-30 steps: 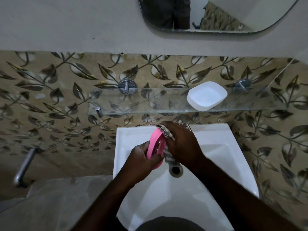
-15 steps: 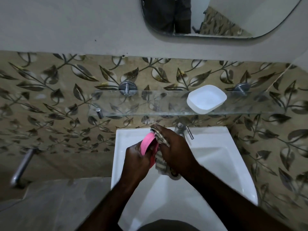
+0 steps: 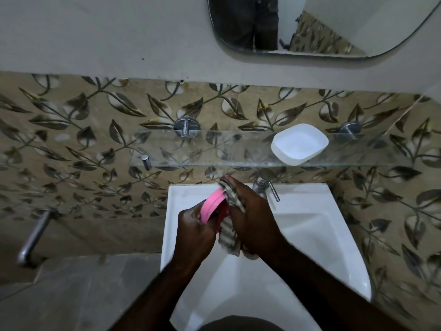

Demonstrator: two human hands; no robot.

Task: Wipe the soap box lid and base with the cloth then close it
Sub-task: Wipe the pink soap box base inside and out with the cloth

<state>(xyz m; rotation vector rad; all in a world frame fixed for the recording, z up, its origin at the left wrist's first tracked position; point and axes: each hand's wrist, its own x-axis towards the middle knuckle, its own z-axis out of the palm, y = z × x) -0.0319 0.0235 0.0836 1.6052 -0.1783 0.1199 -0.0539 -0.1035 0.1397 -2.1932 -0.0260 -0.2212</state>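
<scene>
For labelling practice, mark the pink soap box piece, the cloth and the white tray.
pink soap box piece [image 3: 210,207]: head view, outer rim.
cloth [image 3: 229,237]: head view, hanging part.
white tray [image 3: 298,144]: head view, inner floor.

The left hand [image 3: 193,225] and right hand [image 3: 253,218] are meeting over the sink [image 3: 310,235], box half [image 3: 212,206] lying left of cloth [image 3: 228,237]. The other half [image 3: 299,144] is sitting on the shelf [image 3: 214,149] behind, right of the tap [image 3: 262,182].

wall: grey plaster [image 3: 95,32] above, leaf-patterned tiles [image 3: 71,130] below | mirror [image 3: 346,25] top right (rounded corners) | glass shelf [image 3: 214,151] on chrome pegs [image 3: 185,127] | white sink [image 3: 346,223], chrome tap [image 3: 265,182] | metal bar [image 3: 33,235] lower left | light dim
</scene>
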